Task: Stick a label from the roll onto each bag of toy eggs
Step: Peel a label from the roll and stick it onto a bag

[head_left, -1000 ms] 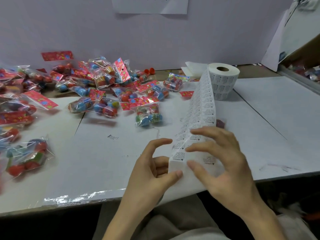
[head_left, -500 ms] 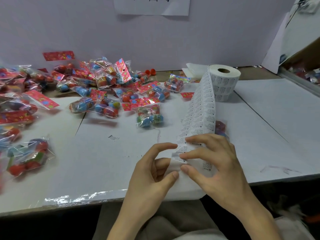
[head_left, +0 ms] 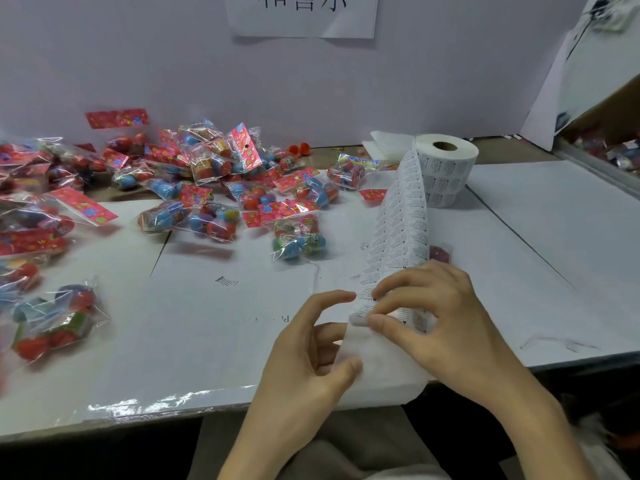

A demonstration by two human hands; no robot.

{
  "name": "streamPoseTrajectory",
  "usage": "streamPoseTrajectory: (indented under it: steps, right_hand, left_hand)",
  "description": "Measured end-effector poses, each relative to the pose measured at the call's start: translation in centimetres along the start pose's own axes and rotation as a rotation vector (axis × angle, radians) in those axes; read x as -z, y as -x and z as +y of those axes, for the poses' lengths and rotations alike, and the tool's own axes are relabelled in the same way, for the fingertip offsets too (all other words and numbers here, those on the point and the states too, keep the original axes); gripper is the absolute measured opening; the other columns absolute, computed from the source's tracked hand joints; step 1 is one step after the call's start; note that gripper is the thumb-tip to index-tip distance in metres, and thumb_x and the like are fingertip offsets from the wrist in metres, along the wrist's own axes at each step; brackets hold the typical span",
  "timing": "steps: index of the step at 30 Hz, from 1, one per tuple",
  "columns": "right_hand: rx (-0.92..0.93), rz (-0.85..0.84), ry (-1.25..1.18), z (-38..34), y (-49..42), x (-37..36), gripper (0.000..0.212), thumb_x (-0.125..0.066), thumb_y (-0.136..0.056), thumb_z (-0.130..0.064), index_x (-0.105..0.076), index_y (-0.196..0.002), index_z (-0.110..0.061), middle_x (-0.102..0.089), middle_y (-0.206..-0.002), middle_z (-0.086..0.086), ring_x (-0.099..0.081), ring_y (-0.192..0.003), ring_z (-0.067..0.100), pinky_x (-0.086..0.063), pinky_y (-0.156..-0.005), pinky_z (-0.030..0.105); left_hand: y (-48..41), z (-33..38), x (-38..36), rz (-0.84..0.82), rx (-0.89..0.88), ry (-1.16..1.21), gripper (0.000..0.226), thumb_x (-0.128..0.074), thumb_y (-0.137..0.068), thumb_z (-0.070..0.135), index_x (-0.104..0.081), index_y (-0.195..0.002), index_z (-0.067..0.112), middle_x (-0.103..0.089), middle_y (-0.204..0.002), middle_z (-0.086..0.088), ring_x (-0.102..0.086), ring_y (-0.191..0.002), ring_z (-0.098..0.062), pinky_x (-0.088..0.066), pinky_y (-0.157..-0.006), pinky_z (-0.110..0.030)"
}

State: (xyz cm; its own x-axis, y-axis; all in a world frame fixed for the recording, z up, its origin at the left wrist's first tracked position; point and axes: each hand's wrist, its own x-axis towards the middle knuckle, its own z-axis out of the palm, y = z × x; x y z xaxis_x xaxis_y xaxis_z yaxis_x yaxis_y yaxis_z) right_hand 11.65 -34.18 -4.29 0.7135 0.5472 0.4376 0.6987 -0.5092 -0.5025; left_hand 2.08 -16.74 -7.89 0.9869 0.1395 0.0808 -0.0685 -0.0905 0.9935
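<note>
Our right hand (head_left: 446, 327) has crept down the label strip (head_left: 398, 230) and pinches a label (head_left: 363, 318). Our left hand (head_left: 311, 362) grips its bare backing (head_left: 381, 372); the roll (head_left: 446, 168) stands far right, bags (head_left: 214, 188) far left.

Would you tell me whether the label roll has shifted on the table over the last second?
No. The label roll stands where it was, just left of the table seam and beside the folded paper.
</note>
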Motion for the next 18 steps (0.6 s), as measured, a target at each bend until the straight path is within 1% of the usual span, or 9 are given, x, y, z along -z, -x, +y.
streamPoseTrajectory:
  steps: [3,5,7,9,11,13,15,16,18]
  right_hand:
    - [-0.002,-0.092,-0.030,-0.1,-1.6,0.5,0.012,-0.066,-0.084,-0.051,-0.070,-0.079,-0.041,-0.069,-0.091,-0.024,-0.064,-0.097,0.005,-0.045,-0.095,0.037]
    - [-0.033,-0.101,-0.110,0.0,-2.9,1.0,0.007,-0.074,-0.087,-0.036,-0.071,-0.080,-0.037,-0.070,-0.089,-0.022,-0.066,-0.092,0.003,-0.051,-0.084,0.028]
    - [-0.045,-0.067,-0.152,-0.3,-4.3,1.6,0.007,-0.077,-0.087,-0.028,-0.074,-0.082,-0.032,-0.070,-0.087,-0.022,-0.067,-0.088,0.001,-0.051,-0.077,0.020]
    - [-0.029,-0.011,-0.180,-0.9,-6.0,2.2,0.005,-0.076,-0.088,-0.027,-0.076,-0.085,-0.031,-0.072,-0.087,-0.021,-0.068,-0.086,0.002,-0.053,-0.079,0.020]
    - [-0.022,0.054,-0.217,-1.6,-7.4,2.7,0.002,-0.075,-0.089,-0.029,-0.076,-0.088,-0.031,-0.073,-0.088,-0.019,-0.068,-0.086,0.003,-0.055,-0.082,0.023]
    - [-0.031,0.122,-0.279,-2.1,-8.5,3.1,0.002,-0.075,-0.090,-0.030,-0.077,-0.090,-0.030,-0.074,-0.088,-0.016,-0.069,-0.085,0.005,-0.057,-0.084,0.028]
    - [-0.055,0.183,-0.362,-2.6,-9.0,2.9,0.003,-0.073,-0.092,-0.029,-0.076,-0.091,-0.029,-0.075,-0.087,-0.012,-0.071,-0.083,0.010,-0.059,-0.083,0.035]
    - [-0.071,0.214,-0.406,-2.8,-9.0,2.5,0.004,-0.073,-0.092,-0.028,-0.076,-0.091,-0.027,-0.076,-0.086,-0.009,-0.072,-0.082,0.012,-0.060,-0.081,0.039]
    - [-0.099,0.277,-0.470,-3.0,-8.5,1.3,0.006,-0.071,-0.095,-0.026,-0.075,-0.093,-0.023,-0.076,-0.082,-0.005,-0.073,-0.079,0.014,-0.061,-0.078,0.043]
  left_hand:
    - [0.0,0.1,0.0,-0.010,0.025,0.009,0.070,-0.071,-0.077,0.009,-0.052,-0.127,0.054,-0.078,-0.102,-0.003,-0.076,-0.090,-0.027,-0.062,-0.084,-0.038]
    - [0.0,0.1,-0.1,0.003,0.040,-0.005,0.077,-0.072,-0.078,0.009,-0.045,-0.130,0.059,-0.077,-0.107,0.002,-0.076,-0.090,-0.026,-0.063,-0.084,-0.037]
    - [0.0,0.0,-0.3,0.033,0.046,-0.029,0.085,-0.076,-0.080,0.006,-0.040,-0.130,0.064,-0.075,-0.114,0.011,-0.076,-0.092,-0.023,-0.062,-0.083,-0.031]
    - [0.0,0.0,-0.5,0.064,0.032,-0.065,0.092,-0.081,-0.080,0.003,-0.037,-0.128,0.068,-0.066,-0.124,0.028,-0.074,-0.099,-0.012,-0.059,-0.085,-0.023]
    - [0.1,0.2,-0.8,0.080,0.004,-0.112,0.093,-0.082,-0.079,0.003,-0.038,-0.126,0.070,-0.055,-0.130,0.040,-0.066,-0.112,0.003,-0.054,-0.086,-0.013]
    - [0.3,0.1,-1.2,0.097,-0.024,-0.120,0.088,-0.081,-0.080,0.001,-0.045,-0.125,0.067,-0.052,-0.138,0.038,-0.055,-0.125,0.012,-0.048,-0.092,-0.007]
    - [0.4,0.2,-1.3,0.135,-0.030,-0.098,0.073,-0.080,-0.084,0.002,-0.057,-0.123,0.060,-0.043,-0.146,0.039,-0.048,-0.130,0.016,-0.043,-0.098,-0.006]
    - [0.4,0.3,-1.2,0.151,-0.025,-0.067,0.063,-0.079,-0.086,0.003,-0.063,-0.122,0.053,-0.046,-0.146,0.038,-0.049,-0.130,0.015,-0.043,-0.100,-0.006]
    - [0.2,0.8,-1.0,0.172,-0.015,0.021,0.045,-0.074,-0.089,0.006,-0.071,-0.119,0.039,-0.062,-0.134,0.031,-0.060,-0.123,0.008,-0.046,-0.102,-0.010]
